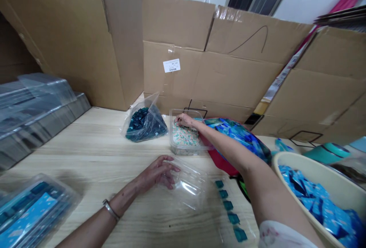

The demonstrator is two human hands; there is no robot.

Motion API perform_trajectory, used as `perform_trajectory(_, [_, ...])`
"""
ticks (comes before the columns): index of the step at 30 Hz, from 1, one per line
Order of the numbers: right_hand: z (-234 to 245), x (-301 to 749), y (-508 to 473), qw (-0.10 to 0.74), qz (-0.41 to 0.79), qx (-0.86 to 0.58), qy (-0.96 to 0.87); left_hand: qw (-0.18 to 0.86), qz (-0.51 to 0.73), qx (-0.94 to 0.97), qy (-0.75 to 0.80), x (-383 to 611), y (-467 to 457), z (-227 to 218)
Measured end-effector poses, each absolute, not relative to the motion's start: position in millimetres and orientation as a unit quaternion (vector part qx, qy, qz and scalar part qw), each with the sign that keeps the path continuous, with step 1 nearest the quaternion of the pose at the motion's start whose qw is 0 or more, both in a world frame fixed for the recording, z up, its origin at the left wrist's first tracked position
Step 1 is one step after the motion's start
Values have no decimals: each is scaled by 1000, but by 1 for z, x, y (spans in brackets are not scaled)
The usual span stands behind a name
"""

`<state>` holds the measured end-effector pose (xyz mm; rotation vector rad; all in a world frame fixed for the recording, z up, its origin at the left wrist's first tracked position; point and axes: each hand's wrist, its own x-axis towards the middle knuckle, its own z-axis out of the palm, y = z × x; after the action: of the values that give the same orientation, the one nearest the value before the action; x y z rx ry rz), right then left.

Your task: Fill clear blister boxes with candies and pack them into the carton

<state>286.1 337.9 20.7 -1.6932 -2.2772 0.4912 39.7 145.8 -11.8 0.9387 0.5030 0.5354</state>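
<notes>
My left hand (164, 172) grips the left edge of a clear plastic tray (190, 187), its fingers curled around the rim. The tray sits low over the wooden table. Farther off, my right hand (184, 120) reaches into a clear plastic tub (185, 150) of small pale pink, white and green pieces (184, 135). Its fingers are pinched together at the pieces; what lies between them is too small to make out. Beside the tub stands an open clear bag (147, 122) of dark teal pieces. Another clear tray (246, 236) holds a row of teal blocks (228, 205) under my right forearm.
Filled clear boxes (34, 210) lie at the near left, with stacked clear plastic trays (37, 107) behind. A red container (225, 164) of blue packets and a cream basin (286, 160) of blue packets stand right. Cardboard (228, 76) walls the back; a teal bottle (326, 152) lies far right.
</notes>
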Motion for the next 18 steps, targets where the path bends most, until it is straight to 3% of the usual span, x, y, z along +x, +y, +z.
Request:
perform_trajectory(7, [30,305,333,117,266,-558,-778,824,252,444,247,40,144,-10])
perform_trajectory(18, [18,308,319,96,281,-582,-757,825,256,442,241,40,143,-10])
